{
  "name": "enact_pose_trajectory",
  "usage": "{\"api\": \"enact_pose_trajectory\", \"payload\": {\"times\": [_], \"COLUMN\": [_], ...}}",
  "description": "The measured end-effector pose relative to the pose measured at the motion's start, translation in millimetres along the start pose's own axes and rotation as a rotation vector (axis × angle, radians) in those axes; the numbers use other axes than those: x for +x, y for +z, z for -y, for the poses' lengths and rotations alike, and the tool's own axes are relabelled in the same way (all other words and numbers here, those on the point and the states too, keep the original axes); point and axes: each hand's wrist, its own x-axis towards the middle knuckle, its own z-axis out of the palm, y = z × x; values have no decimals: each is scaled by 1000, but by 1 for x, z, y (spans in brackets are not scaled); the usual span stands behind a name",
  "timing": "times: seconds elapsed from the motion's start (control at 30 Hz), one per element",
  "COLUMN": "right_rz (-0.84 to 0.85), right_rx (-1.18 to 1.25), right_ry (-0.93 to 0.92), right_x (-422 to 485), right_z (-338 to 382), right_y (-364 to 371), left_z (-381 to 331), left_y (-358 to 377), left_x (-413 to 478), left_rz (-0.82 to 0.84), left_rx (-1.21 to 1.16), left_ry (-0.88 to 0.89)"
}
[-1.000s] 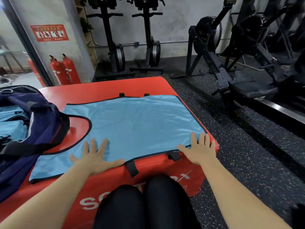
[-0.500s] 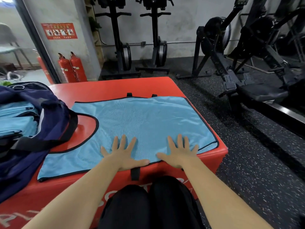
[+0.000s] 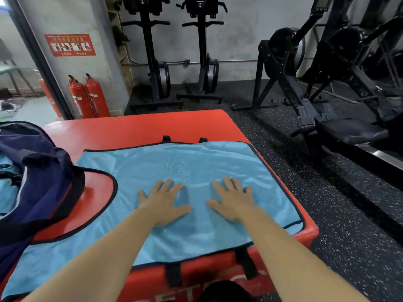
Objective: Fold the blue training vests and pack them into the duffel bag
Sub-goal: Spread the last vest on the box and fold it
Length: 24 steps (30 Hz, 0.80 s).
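A blue training vest (image 3: 196,166) lies spread flat on a red padded box (image 3: 141,127), covering most of its top. The person's left hand (image 3: 162,203) and right hand (image 3: 233,201) press palm-down on the middle of the cloth, near each other but apart. The fingers (image 3: 168,185) are straight and spread, grasping nothing.

The vest is bound in black. Its far edge runs straight across the box, with two black tabs (image 3: 166,138) poking past it onto a strip of bare red top. Its right edge follows the box's right side closely, and the near right corner sits just at the drop to the speckled dark floor (image 3: 338,214). The near edge lies along the front lip, where two black straps (image 3: 173,273) hang over the red front face. On the left, a curved cutout in the vest leaves a patch of red showing.

A navy duffel bag (image 3: 43,186) stands open at the box's left side, its dark strap lying against that cutout. More blue cloth (image 3: 8,192) shows inside it.

The floor stretches to the right of the box. Rowing machines (image 3: 327,105) stand well apart on the far right, and two upright machines (image 3: 202,51) stand against the back wall. Two red fire extinguishers (image 3: 89,97) sit by the wall beyond the box's far left corner.
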Motion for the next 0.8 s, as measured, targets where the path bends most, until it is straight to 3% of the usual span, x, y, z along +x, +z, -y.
{"api": "enact_pose_trajectory", "payload": {"times": [0.13,0.2,0.37,0.43,0.63,0.7,0.8], "right_rz": [-116,-188,-261,-290,-381,-455,-573], "right_rx": [-2,20,-12,-44,-134,-136,-128], "right_ry": [297,331,-197,-242,228,257,164], "right_x": [37,59,98,116,157,165,180], "right_z": [-57,-52,15,8,-73,-69,-54], "right_y": [-6,-10,-13,-12,-29,-36,-45], "left_z": [37,36,-16,-16,39,37,22], "left_y": [-15,-22,-24,-25,-47,-52,-50], "left_x": [32,51,110,129,163,174,190], "left_rz": [-60,-73,-130,-150,-181,-263,-413], "left_rx": [-1,18,-39,-26,95,170,263], "left_ry": [-138,-156,128,143,-176,-181,-46]}}
